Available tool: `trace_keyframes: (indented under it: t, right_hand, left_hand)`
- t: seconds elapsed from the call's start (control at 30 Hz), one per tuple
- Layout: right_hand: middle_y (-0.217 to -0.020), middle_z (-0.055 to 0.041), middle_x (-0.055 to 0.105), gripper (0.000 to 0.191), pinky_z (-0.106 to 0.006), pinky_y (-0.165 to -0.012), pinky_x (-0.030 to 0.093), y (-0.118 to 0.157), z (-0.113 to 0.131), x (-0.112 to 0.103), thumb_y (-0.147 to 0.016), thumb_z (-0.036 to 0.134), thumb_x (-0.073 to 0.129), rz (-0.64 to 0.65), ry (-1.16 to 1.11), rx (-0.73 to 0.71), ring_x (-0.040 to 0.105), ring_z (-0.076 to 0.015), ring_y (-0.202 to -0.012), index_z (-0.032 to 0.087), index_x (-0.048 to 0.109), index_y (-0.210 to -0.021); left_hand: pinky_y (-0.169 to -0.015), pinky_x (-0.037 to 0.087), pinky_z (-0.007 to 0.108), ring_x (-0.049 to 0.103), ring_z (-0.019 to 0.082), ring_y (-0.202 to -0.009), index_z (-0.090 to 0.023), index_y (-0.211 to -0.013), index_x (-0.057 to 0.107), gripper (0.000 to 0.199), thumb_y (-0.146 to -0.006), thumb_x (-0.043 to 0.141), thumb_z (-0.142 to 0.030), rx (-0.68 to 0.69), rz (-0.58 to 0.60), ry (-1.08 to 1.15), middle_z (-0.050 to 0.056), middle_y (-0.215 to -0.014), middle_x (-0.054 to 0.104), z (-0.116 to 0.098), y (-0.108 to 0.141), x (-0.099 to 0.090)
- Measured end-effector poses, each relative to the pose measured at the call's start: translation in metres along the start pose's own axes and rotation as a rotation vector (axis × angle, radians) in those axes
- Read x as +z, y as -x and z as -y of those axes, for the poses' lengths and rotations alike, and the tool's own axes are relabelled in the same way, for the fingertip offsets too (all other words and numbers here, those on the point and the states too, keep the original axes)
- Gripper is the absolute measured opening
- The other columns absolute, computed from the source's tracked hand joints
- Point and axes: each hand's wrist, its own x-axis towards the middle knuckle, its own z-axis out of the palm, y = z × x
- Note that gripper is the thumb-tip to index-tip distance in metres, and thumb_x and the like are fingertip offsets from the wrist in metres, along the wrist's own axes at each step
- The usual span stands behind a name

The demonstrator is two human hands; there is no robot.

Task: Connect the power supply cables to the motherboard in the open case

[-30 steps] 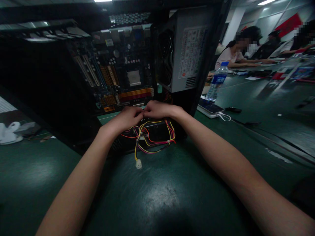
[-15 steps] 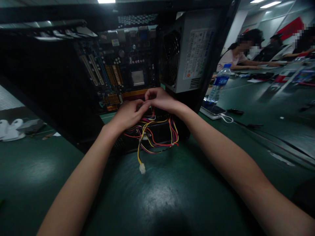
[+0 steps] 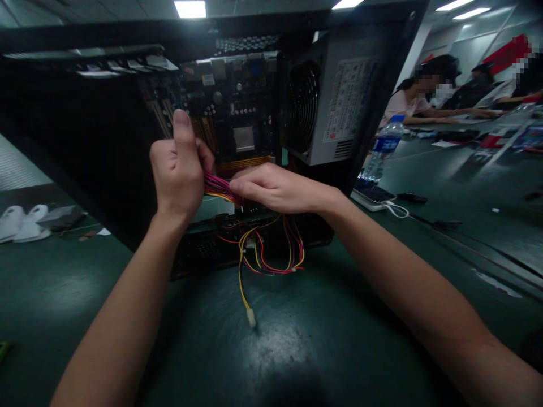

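An open black computer case (image 3: 85, 147) stands on the table, with a motherboard (image 3: 220, 107) and a grey power supply (image 3: 345, 113) inside. My left hand (image 3: 180, 167), thumb raised, is closed around a bundle of coloured cables (image 3: 218, 185) in front of the board. At the bundle's other end, my right hand (image 3: 271, 186) pinches the same cables, its fingertips partly hidden. Below both hands, loose yellow, red and black wires (image 3: 271, 265) loop out of the case bottom. One yellow-black lead ends in a white connector (image 3: 251, 317) hanging over the table front.
To the right stand a water bottle (image 3: 384, 147) and a phone (image 3: 373, 194) with a white cable plugged in. Black cords (image 3: 479, 240) run across the green table (image 3: 339, 339). White objects (image 3: 23, 223) lie at the left. Other people (image 3: 424, 93) sit farther back right.
My left hand has moved left and up, pulling a cable bundle taut between the hands. My right hand has dropped slightly. The white connector has swung a little lower.
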Motion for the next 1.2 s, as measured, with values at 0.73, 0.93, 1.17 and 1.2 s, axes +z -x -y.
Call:
trace_keyframes:
  t: [0.73,0.93,1.17,1.2]
  right_hand:
    - [-0.057,0.0058,0.044,0.047,-0.016,-0.047,0.031,0.023,0.063,-0.034,-0.104,0.046,0.054,-0.218,-0.234,0.121,0.041,-0.0035,-0.052,0.015,0.053,-0.068]
    - [-0.061,0.006,0.046,0.037,-0.017,-0.048,0.031,0.029,0.069,-0.04,-0.107,0.036,0.051,0.01,-0.146,0.146,0.044,-0.0043,-0.054,0.015,0.055,-0.077]
    - [-0.065,0.0036,0.06,0.034,-0.02,-0.05,0.033,0.033,0.075,-0.043,-0.106,0.035,0.052,0.227,-0.005,0.261,0.049,-0.0054,-0.054,0.015,0.058,-0.079]
    - [-0.065,0.0034,0.061,0.034,-0.02,-0.05,0.033,0.033,0.075,-0.043,-0.106,0.036,0.052,0.228,-0.003,0.272,0.05,-0.0056,-0.054,0.015,0.058,-0.08]
  left_hand:
    - [-0.047,0.043,0.019,0.052,0.008,-0.053,-0.016,-0.081,0.076,0.026,-0.092,0.072,-0.04,-0.246,0.667,0.48,0.0,-0.064,0.058,-0.038,-0.009,-0.038]
    - [-0.043,0.043,0.018,0.056,0.008,-0.05,-0.014,-0.084,0.078,0.016,-0.092,0.071,-0.025,-0.385,0.639,0.611,0.003,-0.068,0.067,-0.045,-0.009,-0.036]
    - [-0.046,0.045,0.018,0.06,0.01,-0.054,-0.011,-0.085,0.074,0.008,-0.085,0.072,-0.018,-0.531,0.637,0.576,0.003,-0.067,0.068,-0.045,-0.008,-0.033]
    - [-0.048,0.046,0.018,0.062,0.011,-0.057,-0.011,-0.087,0.074,0.007,-0.084,0.071,-0.017,-0.533,0.632,0.572,0.004,-0.07,0.069,-0.047,-0.008,-0.033]
